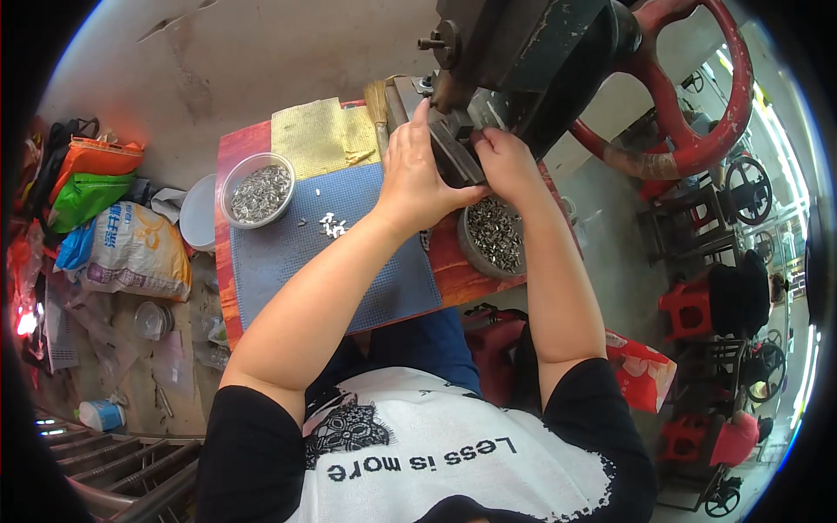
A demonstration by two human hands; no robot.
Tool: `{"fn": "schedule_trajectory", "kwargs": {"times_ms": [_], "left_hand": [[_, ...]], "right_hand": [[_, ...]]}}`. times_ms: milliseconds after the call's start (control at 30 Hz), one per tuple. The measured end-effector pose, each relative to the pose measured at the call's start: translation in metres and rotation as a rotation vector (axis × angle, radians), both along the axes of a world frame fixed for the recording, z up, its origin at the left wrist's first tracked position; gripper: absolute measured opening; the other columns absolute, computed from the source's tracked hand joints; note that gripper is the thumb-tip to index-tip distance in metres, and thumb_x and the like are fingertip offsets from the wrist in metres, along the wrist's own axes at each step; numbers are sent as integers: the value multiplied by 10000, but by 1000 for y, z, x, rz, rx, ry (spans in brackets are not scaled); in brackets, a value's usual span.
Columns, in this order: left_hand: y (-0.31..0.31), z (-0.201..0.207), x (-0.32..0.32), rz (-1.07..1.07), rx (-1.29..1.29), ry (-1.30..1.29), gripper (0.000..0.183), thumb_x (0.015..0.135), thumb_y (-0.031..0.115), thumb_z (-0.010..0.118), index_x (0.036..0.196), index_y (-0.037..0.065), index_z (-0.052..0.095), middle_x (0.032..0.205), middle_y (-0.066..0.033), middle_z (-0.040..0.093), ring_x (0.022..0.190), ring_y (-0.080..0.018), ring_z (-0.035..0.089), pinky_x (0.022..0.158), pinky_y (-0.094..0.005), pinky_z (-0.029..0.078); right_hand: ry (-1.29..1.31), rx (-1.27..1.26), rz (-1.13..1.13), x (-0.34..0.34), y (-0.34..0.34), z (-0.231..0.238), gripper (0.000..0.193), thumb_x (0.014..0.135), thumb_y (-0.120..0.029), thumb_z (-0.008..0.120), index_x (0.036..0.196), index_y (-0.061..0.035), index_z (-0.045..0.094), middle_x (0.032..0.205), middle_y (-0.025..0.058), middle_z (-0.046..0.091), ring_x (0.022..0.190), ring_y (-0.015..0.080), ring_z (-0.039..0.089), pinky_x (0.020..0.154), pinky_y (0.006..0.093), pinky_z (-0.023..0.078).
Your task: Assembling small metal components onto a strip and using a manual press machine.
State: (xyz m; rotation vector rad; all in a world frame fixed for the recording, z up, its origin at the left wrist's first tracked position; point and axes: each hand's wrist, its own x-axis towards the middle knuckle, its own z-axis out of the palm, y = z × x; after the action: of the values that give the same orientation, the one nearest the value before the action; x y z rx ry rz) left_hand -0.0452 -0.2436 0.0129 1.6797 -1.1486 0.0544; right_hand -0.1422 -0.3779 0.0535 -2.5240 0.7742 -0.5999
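Both my hands are at the base of a dark hand press [523, 52] with a large red handwheel [656, 78]. My left hand [414, 166] lies against the near-left side of the press's metal die block [455, 155]. Its index finger stretches up toward the ram and its thumb points right, wide apart. My right hand [507, 164] is at the block's right side with its fingers curled in. What those fingertips hold, if anything, is hidden. Just below my hands stands a tub of small metal parts [493, 240], partly covered by my right forearm.
A clear round tub [234, 209] of silvery parts stands on the left of a blue mat [349, 270], beside several loose pieces [331, 226]. A yellow cloth [309, 135] and a brush [377, 105] lie farther back. Bags [135, 248] crowd the left; red stools [684, 305] stand right.
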Motion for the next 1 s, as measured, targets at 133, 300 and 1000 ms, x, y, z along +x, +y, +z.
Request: {"fn": "schedule_trajectory", "kwargs": {"times_ms": [133,300,1000], "left_hand": [[2,-1,0,-12,3,15,1336,553,383,940,1546,-3,133,1367,-227,439,1319,-409,389,1130,-486,301],[0,2,-3,-21,21,14,1352,554,383,946,1550,-2,118,1390,-233,423,1326,-414,379,1141,-480,297],[-21,-1,38,-44,64,38,1405,534,469,937,1530,-81,114,1433,-219,427,1412,-366,338,1203,-555,132]], "right_hand": [[-66,154,75,-1,-8,-5,322,967,-264,529,989,25,669,979,277,666,967,453,629,837,502,491],[-58,97,30,-2,-7,-7,364,975,-304,538,983,35,673,987,287,662,971,462,624,854,485,487],[-693,-155,-487,-170,-122,169,311,819,-49,711,1092,47,596,850,137,676,610,233,684,584,342,574]]}}
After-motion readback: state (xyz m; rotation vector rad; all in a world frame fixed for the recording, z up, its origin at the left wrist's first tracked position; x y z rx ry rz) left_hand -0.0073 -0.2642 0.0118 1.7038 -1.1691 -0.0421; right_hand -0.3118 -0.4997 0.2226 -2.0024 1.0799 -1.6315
